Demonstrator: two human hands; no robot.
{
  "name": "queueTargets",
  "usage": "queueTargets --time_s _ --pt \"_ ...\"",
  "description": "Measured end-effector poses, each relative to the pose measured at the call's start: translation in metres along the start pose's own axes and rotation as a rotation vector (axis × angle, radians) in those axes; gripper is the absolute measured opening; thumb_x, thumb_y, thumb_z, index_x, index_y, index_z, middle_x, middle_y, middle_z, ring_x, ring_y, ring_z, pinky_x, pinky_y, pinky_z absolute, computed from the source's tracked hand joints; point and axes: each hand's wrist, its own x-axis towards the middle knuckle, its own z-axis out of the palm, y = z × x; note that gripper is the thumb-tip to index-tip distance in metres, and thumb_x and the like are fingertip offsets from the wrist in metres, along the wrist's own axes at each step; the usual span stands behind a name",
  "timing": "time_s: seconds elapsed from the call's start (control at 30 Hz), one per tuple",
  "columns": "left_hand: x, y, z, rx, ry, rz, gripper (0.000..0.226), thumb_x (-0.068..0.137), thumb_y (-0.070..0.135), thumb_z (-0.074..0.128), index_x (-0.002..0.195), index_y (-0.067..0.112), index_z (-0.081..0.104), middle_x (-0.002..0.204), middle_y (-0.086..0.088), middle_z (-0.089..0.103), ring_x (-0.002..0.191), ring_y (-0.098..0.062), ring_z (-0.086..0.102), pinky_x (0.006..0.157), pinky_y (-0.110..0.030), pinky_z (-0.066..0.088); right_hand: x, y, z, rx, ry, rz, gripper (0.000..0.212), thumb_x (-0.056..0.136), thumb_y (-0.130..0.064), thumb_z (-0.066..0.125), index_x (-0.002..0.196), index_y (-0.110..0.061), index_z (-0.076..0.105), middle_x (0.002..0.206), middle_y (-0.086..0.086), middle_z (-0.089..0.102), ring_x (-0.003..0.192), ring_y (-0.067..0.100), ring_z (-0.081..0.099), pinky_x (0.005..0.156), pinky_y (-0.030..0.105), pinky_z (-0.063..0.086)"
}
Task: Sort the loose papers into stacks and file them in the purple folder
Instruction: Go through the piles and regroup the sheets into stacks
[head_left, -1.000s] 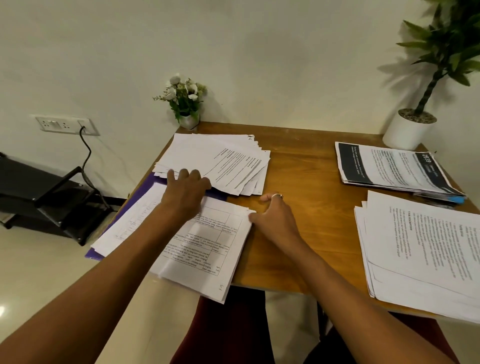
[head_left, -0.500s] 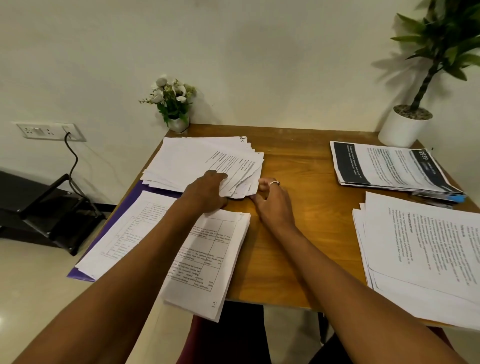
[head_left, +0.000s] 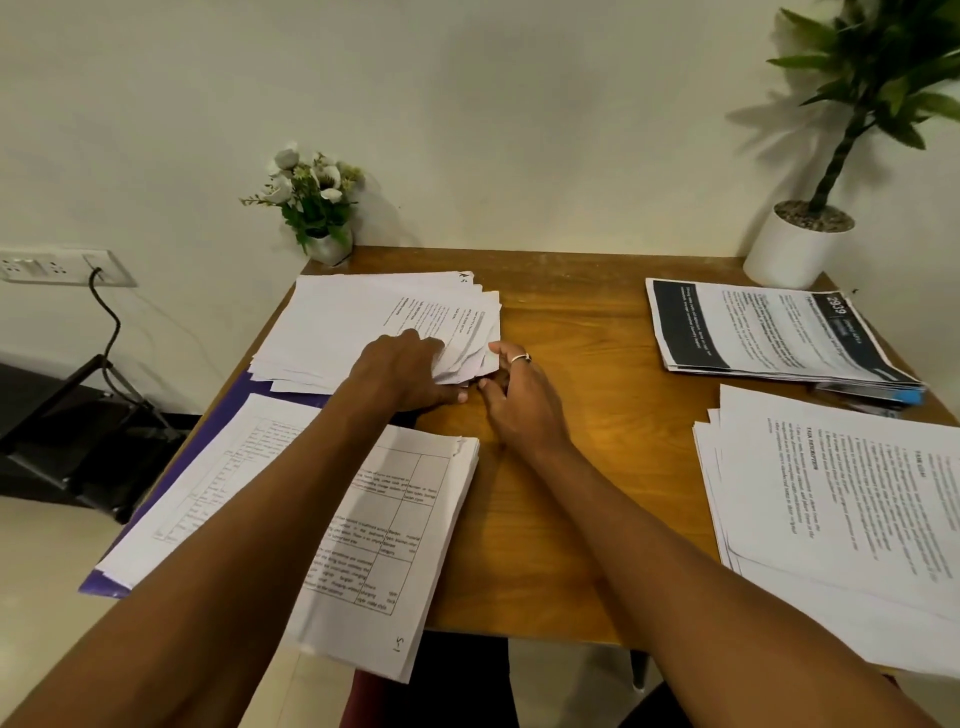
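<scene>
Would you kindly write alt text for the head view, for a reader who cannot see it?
The left hand grips the near corner of a fanned stack on a wooden table, the right hand at its edge. A second stack lies on a purple folder nearer the person; two more stacks lie to the right.

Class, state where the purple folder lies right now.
Head view: the purple folder lies on the table, at its left edge, mostly hidden under the far stack and near stack.
</scene>
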Motion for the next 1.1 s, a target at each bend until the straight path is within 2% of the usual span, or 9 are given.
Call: queueTargets --time_s 0.2,0.33,0.4,0.47,0.6,0.7,0.77,0.93,1.1 --pt "0.01 -0.001 -0.003 0.018 0.046 0.026 0.065 0.09 0.057 0.063 0.141 0.019 0.049 0.133 -0.011 0.061 0.107 -0.027 0.065 0.079 -0.031 0.05 0.015 0.0 0.004 -0.047 -0.029 -0.007 0.063 0.095 -0.028 0.068 0.15 -0.026 0.038 0.144 0.004 0.056 0.128 0.025 0.055 0.102 0.044 0.052" --pt "0.015 0.002 -0.005 0.084 0.015 0.035 0.046 0.089 0.04 0.067 0.128 0.016 0.061 0.119 -0.011 0.066 0.096 -0.025 0.066 0.079 -0.032 0.052 0.024 0.0 0.007 -0.036 -0.006 0.007 0.08 0.091 -0.024 0.069 0.157 -0.029 0.023 0.139 0.005 0.06 0.113 0.026 0.063 0.091 0.044 0.056" --pt "0.019 0.002 -0.007 0.081 0.016 0.02 0.041 0.089 0.037 0.067 0.124 0.015 0.065 0.114 -0.01 0.069 0.09 -0.023 0.066 0.078 -0.03 0.053 0.027 0.001 0.008 -0.026 -0.006 0.011 0.083 0.091 -0.024 0.069 0.158 -0.03 0.02 0.138 0.004 0.06 0.11 0.025 0.064 0.087 0.038 0.056" --pt "0.021 0.001 -0.008 0.065 0.028 0.002 0.041 0.089 0.037 0.067 0.122 0.014 0.066 0.115 -0.009 0.07 0.089 -0.022 0.066 0.076 -0.029 0.053 0.029 0.0 0.009 0.007 -0.012 0.019 0.081 0.092 -0.024 0.07 0.157 -0.032 0.022 0.141 0.0 0.059 0.114 0.021 0.064 0.084 0.029 0.054" --pt "0.026 -0.004 -0.008 0.023 0.034 0.037 0.058 0.086 0.062 0.063 0.124 0.018 0.067 0.119 -0.007 0.07 0.094 -0.022 0.065 0.072 -0.026 0.048 0.03 -0.001 0.011 0.022 -0.008 0.031 0.079 0.089 -0.026 0.071 0.154 -0.033 0.026 0.138 0.0 0.062 0.11 0.021 0.067 0.083 0.041 0.061" --pt "0.025 -0.003 -0.01 0.025 0.015 0.047 0.076 0.081 0.078 0.057 0.128 0.018 0.063 0.125 -0.008 0.067 0.102 -0.024 0.064 0.076 -0.028 0.046 0.032 -0.001 0.006 0.075 -0.015 0.02 0.082 0.089 -0.024 0.073 0.157 -0.026 0.026 0.142 -0.001 0.06 0.115 0.02 0.065 0.071 0.018 0.055" --pt "0.025 0.0 -0.012 0.022 0.018 0.025 0.072 0.083 0.074 0.059 0.13 0.018 0.062 0.128 -0.008 0.066 0.104 -0.024 0.064 0.077 -0.028 0.046 0.032 -0.002 0.003 0.063 -0.029 0.021 0.085 0.09 -0.02 0.071 0.159 -0.025 0.022 0.14 -0.001 0.061 0.109 0.017 0.067 0.062 0.011 0.044" --pt "0.021 0.012 -0.01 0.066 0.04 -0.06 0.04 0.093 0.038 0.064 0.126 0.016 0.063 0.118 -0.009 0.068 0.095 -0.023 0.066 0.077 -0.029 0.05 0.029 -0.001 0.007 0.086 -0.073 0.042 0.094 0.084 -0.012 0.061 0.16 -0.034 0.01 0.116 0.0 0.071 0.082 0.016 0.068 0.072 0.041 0.061" --pt "0.026 0.012 -0.021 -0.089 0.127 -0.171 0.028 0.089 0.029 0.069 0.111 0.011 0.069 0.108 -0.013 0.071 0.076 -0.02 0.057 0.068 -0.029 0.049 0.03 0.001 0.007 0.166 -0.036 0.026 0.089 0.086 -0.015 0.063 0.159 -0.032 0.015 0.114 -0.008 0.068 0.088 0.013 0.067 0.076 0.038 0.062"
